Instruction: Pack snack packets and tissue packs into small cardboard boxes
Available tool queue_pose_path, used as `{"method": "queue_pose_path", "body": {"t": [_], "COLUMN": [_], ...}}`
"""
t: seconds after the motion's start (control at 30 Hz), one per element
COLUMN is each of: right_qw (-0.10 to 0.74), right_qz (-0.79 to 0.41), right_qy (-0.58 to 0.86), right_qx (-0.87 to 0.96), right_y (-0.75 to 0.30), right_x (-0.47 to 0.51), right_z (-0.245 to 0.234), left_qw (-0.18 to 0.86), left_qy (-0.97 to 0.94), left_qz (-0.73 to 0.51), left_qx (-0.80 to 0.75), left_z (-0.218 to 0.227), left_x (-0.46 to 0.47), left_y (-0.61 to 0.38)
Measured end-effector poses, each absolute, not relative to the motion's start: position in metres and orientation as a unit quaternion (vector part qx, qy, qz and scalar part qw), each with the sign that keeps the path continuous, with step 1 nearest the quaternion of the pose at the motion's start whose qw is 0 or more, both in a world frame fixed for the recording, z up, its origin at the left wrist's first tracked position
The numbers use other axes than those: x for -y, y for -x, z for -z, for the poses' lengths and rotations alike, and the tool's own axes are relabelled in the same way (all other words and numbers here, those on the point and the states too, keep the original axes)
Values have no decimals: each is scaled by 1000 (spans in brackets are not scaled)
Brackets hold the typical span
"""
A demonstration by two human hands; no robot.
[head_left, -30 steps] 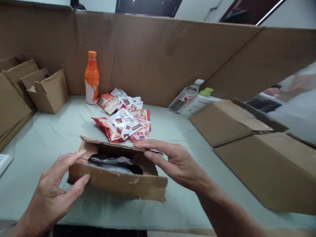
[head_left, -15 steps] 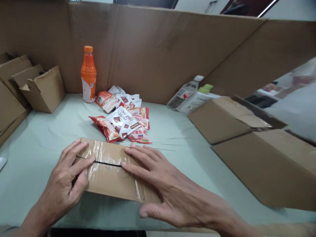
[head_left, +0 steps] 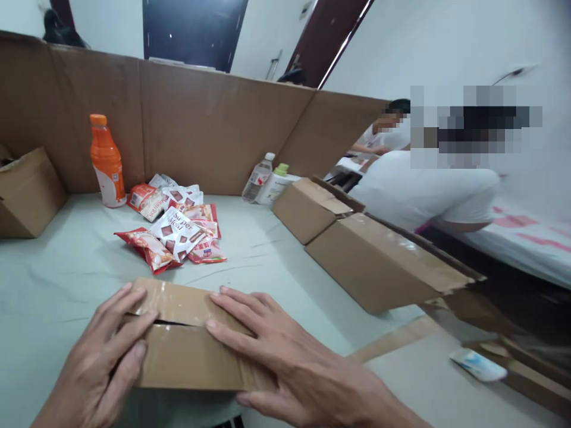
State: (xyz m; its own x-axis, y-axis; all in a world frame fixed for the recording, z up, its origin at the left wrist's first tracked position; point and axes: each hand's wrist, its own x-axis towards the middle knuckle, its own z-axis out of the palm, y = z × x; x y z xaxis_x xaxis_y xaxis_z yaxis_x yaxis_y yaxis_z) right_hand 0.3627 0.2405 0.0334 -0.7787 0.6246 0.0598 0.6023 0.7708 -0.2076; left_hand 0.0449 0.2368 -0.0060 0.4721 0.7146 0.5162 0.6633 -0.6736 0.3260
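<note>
A small brown cardboard box [head_left: 178,356] with shiny clear tape is at the near edge of the green cloth. A dark gap runs between its top flaps. My left hand [head_left: 104,351] grips the box's left end, fingers on the top and thumb at the front. My right hand [head_left: 267,351] spans the right end, fingers spread over the top flaps and thumb by the lower front edge. Just beyond the box lies a pile of snack packets: a white "Super Meal" packet [head_left: 176,232], a red packet [head_left: 149,249] and a pink one [head_left: 209,251].
An orange bottle [head_left: 107,163] stands behind the packets. A clear bottle [head_left: 257,179] and a white bottle with a green cap [head_left: 276,183] lean at the back. Open cartons [head_left: 375,261] line the right; another [head_left: 29,193] is left. A cardboard wall [head_left: 200,131] backs the table. People sit beyond.
The view has swung right and up, bringing people and the room into sight. Both hands stay on the box, my right thumb now nearer its front edge. The gap between the flaps looks wider.
</note>
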Motion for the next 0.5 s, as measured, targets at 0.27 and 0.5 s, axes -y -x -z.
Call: {"method": "queue_pose_path", "body": {"t": [0.27, 0.5], "right_qw": [77, 106], "right_qz": [-27, 17], "right_qy": [405, 587], "right_qx": [911, 802], "right_y": [-419, -509], "right_x": [-200, -246], "right_z": [-21, 5], "left_qw": [54, 66], "left_qy": [-881, -863], "left_qz": [-303, -250], "left_qx": [-359, -434], "left_z": [1, 35], "left_x": [-250, -261], "left_y": [-103, -101]}}
